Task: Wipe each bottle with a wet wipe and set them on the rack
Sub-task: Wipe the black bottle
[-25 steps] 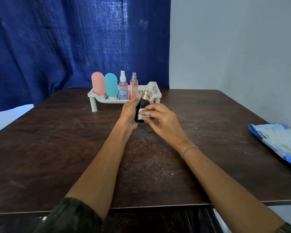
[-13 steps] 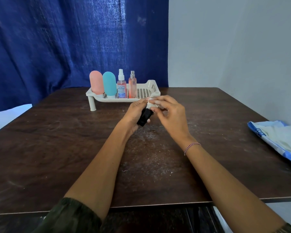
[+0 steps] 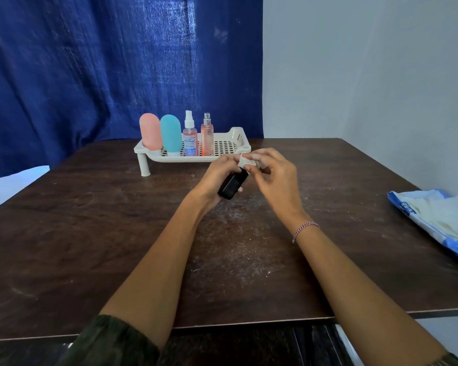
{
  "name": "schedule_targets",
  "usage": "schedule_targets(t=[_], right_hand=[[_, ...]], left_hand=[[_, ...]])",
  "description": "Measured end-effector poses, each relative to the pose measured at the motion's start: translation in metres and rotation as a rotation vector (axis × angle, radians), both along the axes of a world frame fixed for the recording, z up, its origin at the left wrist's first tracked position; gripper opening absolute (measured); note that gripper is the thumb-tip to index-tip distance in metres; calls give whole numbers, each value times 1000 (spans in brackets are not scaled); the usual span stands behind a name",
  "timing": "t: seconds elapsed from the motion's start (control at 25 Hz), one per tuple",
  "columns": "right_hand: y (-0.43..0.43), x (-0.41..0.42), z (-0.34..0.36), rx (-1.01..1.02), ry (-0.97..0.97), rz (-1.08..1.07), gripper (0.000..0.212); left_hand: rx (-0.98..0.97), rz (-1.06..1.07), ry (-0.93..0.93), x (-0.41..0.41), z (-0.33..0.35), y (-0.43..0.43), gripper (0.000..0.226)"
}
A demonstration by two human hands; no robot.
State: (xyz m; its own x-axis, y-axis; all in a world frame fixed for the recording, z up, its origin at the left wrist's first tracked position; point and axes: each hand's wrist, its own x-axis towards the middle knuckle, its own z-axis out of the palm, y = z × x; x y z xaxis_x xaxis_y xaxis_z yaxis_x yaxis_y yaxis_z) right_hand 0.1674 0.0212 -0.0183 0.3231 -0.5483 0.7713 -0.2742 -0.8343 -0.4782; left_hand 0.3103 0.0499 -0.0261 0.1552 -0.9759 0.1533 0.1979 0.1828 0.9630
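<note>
Short of the rack (image 3: 239,136), your right hand (image 3: 274,180) had climbed from body to cap, your left hand (image 3: 214,178) gripping the black bottle (image 3: 232,184), neck tilted toward the rack's free right end, the right pinching the wet wipe (image 3: 245,163) over it.

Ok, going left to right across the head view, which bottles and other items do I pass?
Pink bottle, teal bottle, white-capped spray bottle, slim pink spray bottle, black bottle, blue wipes pack.
</note>
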Motion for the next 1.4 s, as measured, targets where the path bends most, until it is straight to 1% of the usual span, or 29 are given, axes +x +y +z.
schedule_targets(t=[0.08,0.12,0.28,0.36,0.44,0.6,0.72,0.84,0.92,1.04,1.16,1.24,1.32,1.4], right_hand=[[-4,-3,1,42,-34,-40,25],[-5,-5,1,67,-52,-56,25],[-9,-8,2,130,-119,-73,26],[-10,-8,2,128,-131,-59,26],[-10,-8,2,107,-134,-32,24],[-9,-7,-1,3,-51,6,20],[-9,-7,-3,-30,-33,38,20],[-10,-7,-4,-13,-39,68,18],[-12,-6,-5,38,-84,84,16],[-14,-6,-3,228,-186,140,16],[-13,-5,-2,422,-275,215,23],[-12,-5,0,500,-366,266,28],[-10,-6,2,513,-419,276,31],[-9,-5,2,434,-360,231,34]], left_hand=[[-5,29,-138,-2,1,1,31],[-7,43,-172,-4,1,2,37],[-26,132,-203,-2,2,3,47],[-58,180,-209,0,1,2,49],[-90,233,-255,1,0,2,49],[-169,309,-334,2,0,3,48],[-216,337,-316,1,2,4,45],[-241,348,-269,4,4,4,46],[-252,353,-249,6,6,4,46],[-272,342,-244,6,7,5,46],[-291,346,-308,6,7,6,45],[-310,374,-381,4,8,6,44],[-337,417,-441,4,8,6,43],[-369,459,-511,3,8,6,41]])
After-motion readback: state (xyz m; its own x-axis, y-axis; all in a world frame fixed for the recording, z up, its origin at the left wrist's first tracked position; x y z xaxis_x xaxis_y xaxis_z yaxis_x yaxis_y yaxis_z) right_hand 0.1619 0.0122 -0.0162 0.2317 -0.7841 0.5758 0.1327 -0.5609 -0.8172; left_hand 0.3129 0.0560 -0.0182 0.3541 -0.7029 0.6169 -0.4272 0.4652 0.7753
